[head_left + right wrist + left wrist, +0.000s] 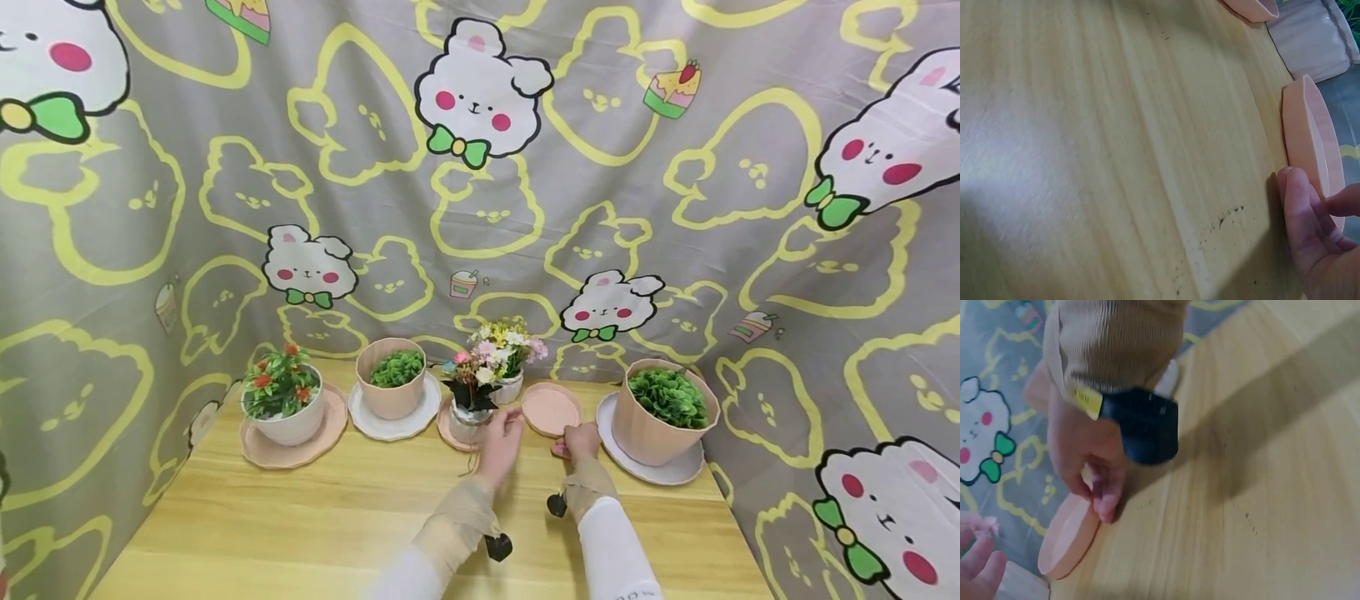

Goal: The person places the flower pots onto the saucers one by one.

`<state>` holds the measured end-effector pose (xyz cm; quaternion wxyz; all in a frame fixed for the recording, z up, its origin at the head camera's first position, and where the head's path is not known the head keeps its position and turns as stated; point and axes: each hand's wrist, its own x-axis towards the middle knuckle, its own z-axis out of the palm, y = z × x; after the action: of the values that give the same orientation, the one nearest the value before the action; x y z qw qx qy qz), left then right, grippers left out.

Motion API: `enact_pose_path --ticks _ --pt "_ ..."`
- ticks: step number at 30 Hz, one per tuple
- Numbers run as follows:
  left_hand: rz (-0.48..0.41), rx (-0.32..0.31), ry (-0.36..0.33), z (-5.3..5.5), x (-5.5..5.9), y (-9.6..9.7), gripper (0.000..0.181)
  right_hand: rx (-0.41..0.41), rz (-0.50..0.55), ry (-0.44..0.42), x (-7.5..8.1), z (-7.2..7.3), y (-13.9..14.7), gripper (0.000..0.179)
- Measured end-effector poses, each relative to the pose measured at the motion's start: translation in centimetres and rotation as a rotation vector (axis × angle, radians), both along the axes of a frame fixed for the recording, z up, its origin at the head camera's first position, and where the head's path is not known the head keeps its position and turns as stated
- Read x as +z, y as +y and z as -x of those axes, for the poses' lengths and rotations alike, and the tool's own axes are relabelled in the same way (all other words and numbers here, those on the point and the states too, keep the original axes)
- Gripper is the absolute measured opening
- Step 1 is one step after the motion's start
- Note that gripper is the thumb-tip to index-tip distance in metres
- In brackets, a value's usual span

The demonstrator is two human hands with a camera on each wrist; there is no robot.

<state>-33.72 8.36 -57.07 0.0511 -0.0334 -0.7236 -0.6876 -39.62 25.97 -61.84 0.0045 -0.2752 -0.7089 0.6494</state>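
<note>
My right hand (579, 443) pinches the near rim of an unoccupied pink saucer (551, 408), thumb on the rim and fingers outside it, as the right wrist view shows. The saucer (1305, 134) lies on the table. My left hand (501, 446) is to its left, fingers loosely extended and holding nothing visible; only some of its fingers (982, 569) show in the left wrist view. Beside that hand, a white pot (468, 423) of mixed flowers stands on a small pink saucer (452, 429). Behind it, another white pot (508, 388) of yellow, white and pink flowers stands directly on the table.
At right, a large pink pot (654, 421) of greenery stands on a white saucer (678, 475). To the left are a pink pot (392, 397) on a white saucer (375, 429) and a white red-flowered pot (296, 425) on a pink saucer (258, 452). Patterned curtain (495, 217) encloses the wooden table (315, 517).
</note>
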Motion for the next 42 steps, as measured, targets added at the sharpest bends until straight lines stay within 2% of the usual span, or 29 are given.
enact_pose_path --ticks 6,10,16,19,23,28,30,34,37,40,42 --pt "0.063 -0.038 -0.009 1.7 0.4 1.2 0.048 -0.004 -0.014 0.038 0.0 -0.3 1.0 0.042" --pt "0.124 -0.013 -0.024 2.8 0.7 1.9 0.058 -0.011 0.016 0.056 -0.3 -0.6 1.3 0.034" --pt "0.207 0.045 -0.019 4.3 0.5 2.3 0.063 0.014 0.031 0.066 -0.3 -1.4 1.2 0.018" --pt "0.209 0.057 -0.082 5.0 0.3 2.2 0.067 0.019 0.033 0.077 -0.1 -2.0 0.9 0.012" --pt "0.158 0.068 -0.173 5.8 0.2 2.2 0.064 0.028 0.042 0.094 0.1 -2.9 0.7 0.008" --pt "0.135 0.134 -0.248 6.8 0.2 2.9 0.061 0.026 0.045 0.098 0.1 -3.8 0.9 0.011" --pt "0.127 0.158 -0.258 7.2 0.2 3.2 0.061 0.018 0.05 0.096 0.0 -4.1 1.0 0.013" --pt "0.104 0.181 -0.235 8.1 0.3 3.8 0.059 -0.003 0.057 0.109 -0.1 -4.5 1.1 0.016" --pt "0.115 0.19 -0.238 8.6 0.2 4.0 0.068 -0.014 0.065 0.116 -0.3 -5.0 1.0 0.016" --pt "0.132 0.2 -0.271 9.0 0.0 4.2 0.079 -0.022 0.078 0.113 -0.5 -5.8 0.7 0.016" --pt "0.138 0.214 -0.287 9.2 -0.1 4.3 0.081 -0.021 0.084 0.116 -0.5 -6.3 0.6 0.016"
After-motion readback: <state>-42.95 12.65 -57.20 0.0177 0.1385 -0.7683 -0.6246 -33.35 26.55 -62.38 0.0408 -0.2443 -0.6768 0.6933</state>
